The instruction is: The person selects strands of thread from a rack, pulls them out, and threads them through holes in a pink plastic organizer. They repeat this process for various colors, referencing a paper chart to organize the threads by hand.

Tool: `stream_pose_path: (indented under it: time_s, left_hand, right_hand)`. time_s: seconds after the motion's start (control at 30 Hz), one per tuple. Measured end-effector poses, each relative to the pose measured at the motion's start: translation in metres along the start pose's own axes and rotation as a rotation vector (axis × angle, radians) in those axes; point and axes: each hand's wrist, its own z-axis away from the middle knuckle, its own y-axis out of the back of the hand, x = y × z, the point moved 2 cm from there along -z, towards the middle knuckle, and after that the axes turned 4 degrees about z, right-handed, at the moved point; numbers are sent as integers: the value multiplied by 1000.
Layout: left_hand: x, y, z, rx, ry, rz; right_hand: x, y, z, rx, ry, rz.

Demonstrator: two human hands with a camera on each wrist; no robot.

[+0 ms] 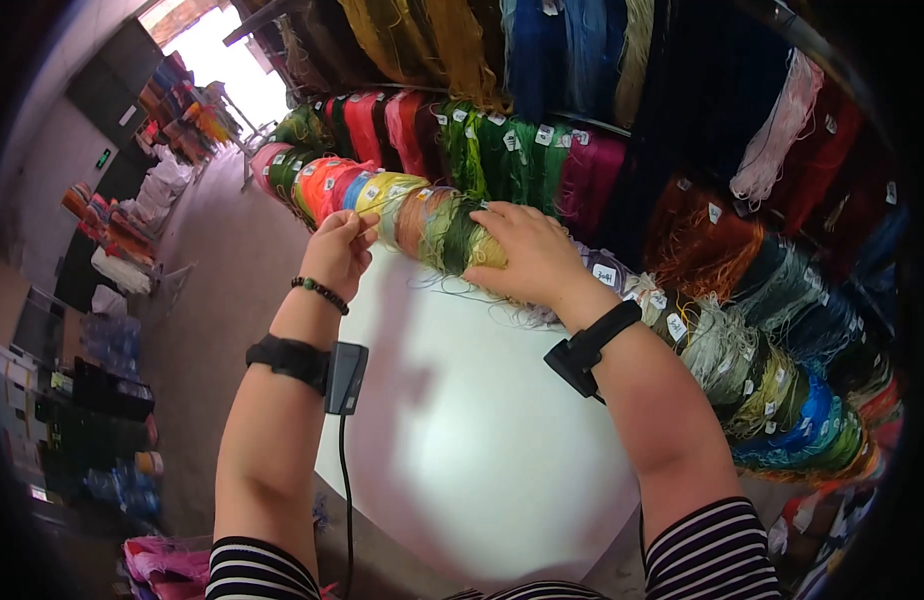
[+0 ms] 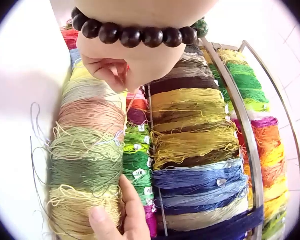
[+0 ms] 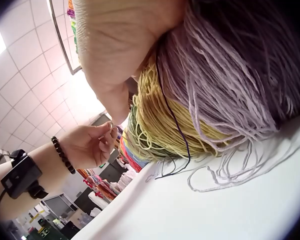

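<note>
My left hand [image 1: 340, 250] is raised by the near side of a long roll of yarn skeins, its fingertips pinching a thin thread [image 2: 127, 107]. My right hand [image 1: 535, 252] rests across a yellow skein [image 3: 162, 112], thumb on the near side and fingers toward the far side. A dark green skein [image 2: 85, 172] lies beside those fingers, followed by a pale green skein [image 2: 77, 142] and a peach skein [image 2: 85, 114]. Close to the right hand, a lilac skein [image 3: 215, 85] drops loose strands onto the white surface below.
A white surface [image 1: 462, 420] lies under the roll. Tagged skeins hang behind on metal rails [image 2: 237, 105], among them green skeins [image 1: 522, 150] and dark yellow skeins [image 2: 195, 125]. To the left, an aisle floor [image 1: 197, 290] runs past stacked yarn and water bottles [image 1: 122, 490].
</note>
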Motion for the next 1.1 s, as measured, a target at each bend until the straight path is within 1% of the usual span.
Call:
stream_pose_path:
  time_s: [0.03, 0.1, 0.13, 0.2, 0.23, 0.27, 0.3, 0.33, 0.4, 0.43, 0.47, 0.5, 0.53, 0.57, 0.6, 0.63, 0.67, 0.7, 0.73, 0.8, 0.87, 0.9, 0.93, 0.97, 1.0, 1.03, 1.1]
  left_hand:
    - [4, 1, 16, 16, -12, 15]
    - [7, 27, 44, 55, -84, -164]
    - [9, 46, 63, 77, -121, -254]
    - [11, 97, 116, 99, -257, -366]
    - [11, 125, 151, 215, -257, -376]
    - [5, 168, 185, 274, -251, -317]
    - [5, 204, 228, 409, -174, -327]
    - [0, 245, 271, 578, -138, -256]
    - [-11, 340, 370, 798, -147, -212]
    - [-17, 386, 426, 929, -142, -237]
    - [-23, 421, 478, 1066, -132, -258]
    - [-21, 434, 525, 1114, -127, -247]
    - [-19, 438, 572, 1167, -123, -232]
    - [-16, 432, 607, 1175, -134, -232]
    - [-4, 404, 627, 1170, -183, -223]
    - [-6, 408, 651, 1074, -238, -240]
    - [15, 363, 655, 1118, -165, -248]
    - [20, 349, 670, 1018, -155, -244]
    - [27, 322, 675, 1029, -168, -193]
    - [40, 271, 694, 1016, -136, -177]
    - [39, 246, 724, 913, -179, -120]
    - [38, 241, 740, 880, -198, -116]
    - [32, 236, 757, 844, -212, -112]
    - [24, 237, 777, 860, -226, -113]
    - [20, 231, 797, 902, -175, -52]
    - [14, 230, 816, 936, -194, -69]
    - [-6, 230, 860, 1018, -221, -75]
  right_hand:
    - [0, -1, 0, 8, -1, -4]
    - [0, 0, -1, 14, -9, -23]
    - [-1, 1, -2, 11, -15, -38]
    - [-1, 3, -3, 8, -10, -63]
    - [0, 1, -3, 13, -3, -73]
    - [1, 1, -3, 18, 2, -83]
    - [0, 2, -4, -5, -7, -91]
    - [4, 1, -6, 13, -1, -82]
    - [7, -5, -9, 42, 31, -77]
    - [0, 0, -10, 65, 35, -34]
    - [-13, 7, -8, 85, 42, 8]
    - [-31, 13, -7, 96, 67, -13]
    - [-60, 24, -3, 99, 109, -10]
    - [-93, 30, -1, 42, 145, -104]
    - [-133, 35, 4, -30, 183, -202]
    - [-191, 51, 15, -198, 143, -327]
    - [-241, 44, 28, -286, 268, -416]
    - [-287, 38, 44, -369, 400, -506]
    - [-335, 32, 62, -456, 537, -593]
    - [-434, 26, 113, -698, 779, -797]
    - [-520, 23, 172, -861, 911, -970]
    - [-560, 19, 203, -882, 971, -1090]
    - [-593, 13, 235, -909, 1021, -1212]
    - [-622, 7, 267, -1055, 978, -1296]
    - [-649, 2, 299, -1204, 930, -1370]
    - [-671, 1, 327, -1364, 875, -1433]
    - [-701, 4, 365, -1630, 999, -1220]
